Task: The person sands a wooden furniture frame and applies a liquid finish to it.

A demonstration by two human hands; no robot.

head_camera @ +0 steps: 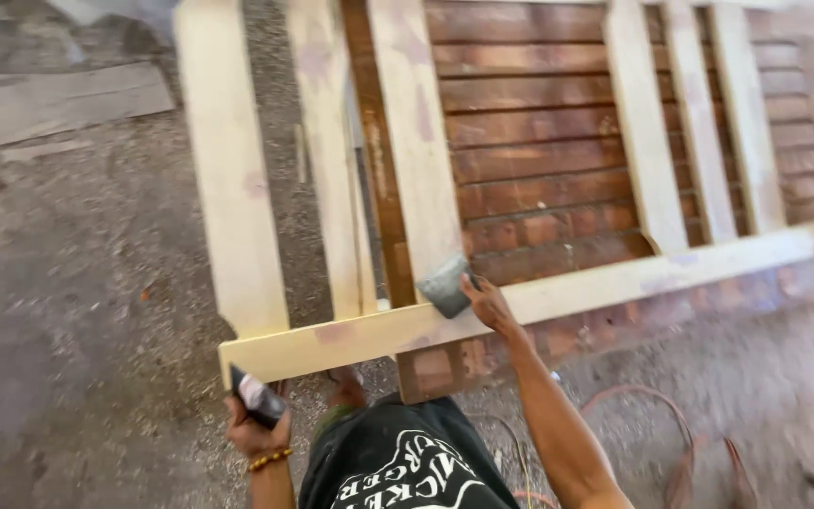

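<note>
The right hand (489, 303) presses one grey sanding pad (445, 286) against the pale wooden frame (539, 300), which lies over a brick wall (534, 160). The left hand (254, 429), well apart, grips one small dark tool (258, 397); six pale slats show.

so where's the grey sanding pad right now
In the head view the grey sanding pad sits near the centre of the frame, under the right hand, pressed where a pale upright slat meets the pale wooden rail, in front of the brick wall.
</note>
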